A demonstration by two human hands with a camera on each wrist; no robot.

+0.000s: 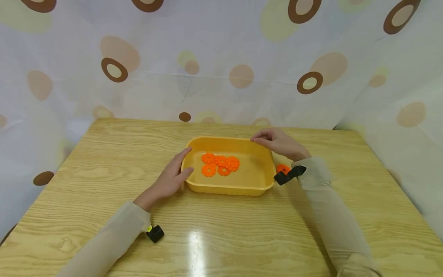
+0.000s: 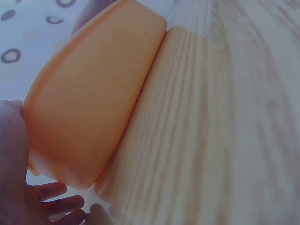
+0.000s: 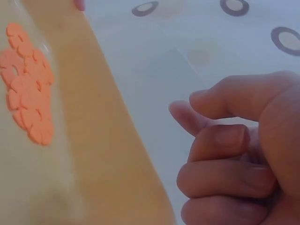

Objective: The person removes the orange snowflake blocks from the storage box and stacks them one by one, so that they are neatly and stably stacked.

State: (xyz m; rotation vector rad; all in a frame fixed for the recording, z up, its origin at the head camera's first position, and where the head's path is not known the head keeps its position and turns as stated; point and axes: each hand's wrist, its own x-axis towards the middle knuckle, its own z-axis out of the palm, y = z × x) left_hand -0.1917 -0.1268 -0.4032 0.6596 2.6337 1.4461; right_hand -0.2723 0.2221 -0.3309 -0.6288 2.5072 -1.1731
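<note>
A yellow-orange plastic basin (image 1: 225, 190) stands on the table. Several orange notched discs (image 1: 233, 166) with holes in their middles lie inside it, some overlapping. My left hand (image 1: 169, 175) rests against the basin's left end, thumb and forefinger at the rim; in the left wrist view its other fingers (image 2: 63, 202) extend beside the outer wall. By the back right corner is my right hand (image 1: 278, 145). In the right wrist view, this hand (image 3: 229, 173) has three fingers curled towards the palm, thumb and forefinger slightly apart, and nothing visible between them.
Another orange disc (image 1: 282, 167) lies on the table just outside the basin's right end, partly behind the right wrist's black camera (image 1: 290, 175). The wooden table (image 1: 221, 231) extends around the basin. A white patterned sheet (image 1: 214, 96) hangs behind and at both sides.
</note>
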